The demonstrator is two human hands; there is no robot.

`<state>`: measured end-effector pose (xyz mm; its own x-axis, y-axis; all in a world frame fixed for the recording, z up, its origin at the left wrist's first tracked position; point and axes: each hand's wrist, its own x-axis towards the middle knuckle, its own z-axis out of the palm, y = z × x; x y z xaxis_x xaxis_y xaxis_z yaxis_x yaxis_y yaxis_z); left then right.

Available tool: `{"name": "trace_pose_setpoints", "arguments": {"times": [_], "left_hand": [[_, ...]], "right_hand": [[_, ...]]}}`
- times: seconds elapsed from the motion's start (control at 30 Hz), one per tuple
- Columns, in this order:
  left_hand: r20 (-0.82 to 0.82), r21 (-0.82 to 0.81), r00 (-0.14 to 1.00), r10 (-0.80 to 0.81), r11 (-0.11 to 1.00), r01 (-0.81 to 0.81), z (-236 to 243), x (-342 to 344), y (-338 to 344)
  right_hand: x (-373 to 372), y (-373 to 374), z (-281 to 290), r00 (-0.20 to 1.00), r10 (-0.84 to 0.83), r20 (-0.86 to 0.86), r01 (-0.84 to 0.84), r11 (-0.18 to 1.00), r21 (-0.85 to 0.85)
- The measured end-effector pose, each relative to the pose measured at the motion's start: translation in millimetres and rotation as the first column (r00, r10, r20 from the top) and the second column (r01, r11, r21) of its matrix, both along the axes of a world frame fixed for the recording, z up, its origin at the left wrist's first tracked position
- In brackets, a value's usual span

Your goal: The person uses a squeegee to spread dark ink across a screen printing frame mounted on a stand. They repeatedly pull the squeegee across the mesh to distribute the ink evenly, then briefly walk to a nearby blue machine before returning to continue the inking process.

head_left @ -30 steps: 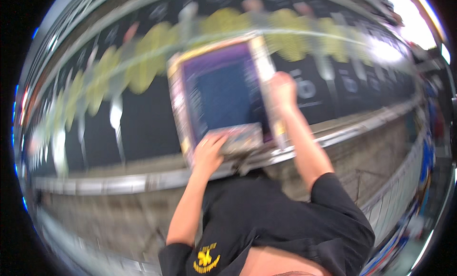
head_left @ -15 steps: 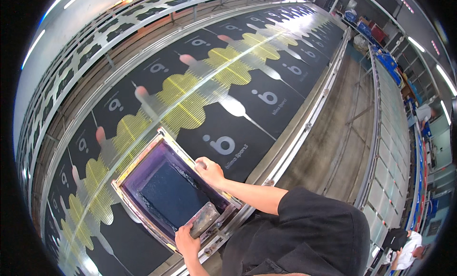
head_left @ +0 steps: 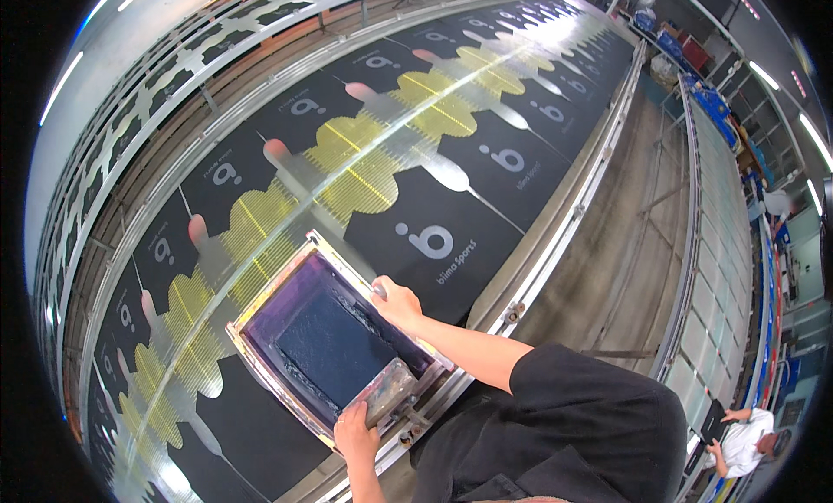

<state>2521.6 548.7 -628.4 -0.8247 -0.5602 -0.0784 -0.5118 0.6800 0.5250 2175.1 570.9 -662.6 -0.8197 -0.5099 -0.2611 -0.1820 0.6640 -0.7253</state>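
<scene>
A screen-printing frame (head_left: 239,338) with purple border and dark ink field (head_left: 330,347) lies tilted across the long printing table's black panels (head_left: 473,243). My right hand (head_left: 395,303) is closed on the frame's right side, around a small grey grip. My left hand (head_left: 356,429) is closed on the left end of a worn metal squeegee (head_left: 390,386) at the frame's near end, close to its lower corner. The panels carry pale logos, yellow striped shapes (head_left: 356,165) and white and pink shapes.
A metal rail (head_left: 564,234) runs along my side of the table. Racks (head_left: 156,69) line the far side. Across the aisle on the right are another long table (head_left: 720,243), blue bins (head_left: 716,117) and a co-worker in white (head_left: 746,442) holding a dark item.
The view has swung from facing across the table to along it, then shifted slightly. Both my hands stay on the frame and squeegee. The co-worker's arms have shifted with the dark item.
</scene>
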Motion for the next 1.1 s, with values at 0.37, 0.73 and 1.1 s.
{"name": "trace_pose_setpoints", "arguments": {"times": [0.37,0.73,1.1], "left_hand": [[-0.097,-0.137,0.995,-0.014,0.991,0.001,2.6,-53.8,-144.8],[0.169,-0.079,0.985,-0.021,0.996,0.035,-15.8,-96.5,-280.2],[0.242,-0.039,0.968,0.074,0.997,-0.066,3.9,-124.1,-285.8]], "right_hand": [[-4.6,-0.8,-20.5,0.957,0.01,-0.29,-0.068,0.98,-0.189],[4.4,-7.0,-20.1,0.996,0.053,-0.074,-0.059,0.995,-0.08],[6.7,-194.0,26.1,0.429,0.833,-0.348,-0.743,0.545,0.388]]}}
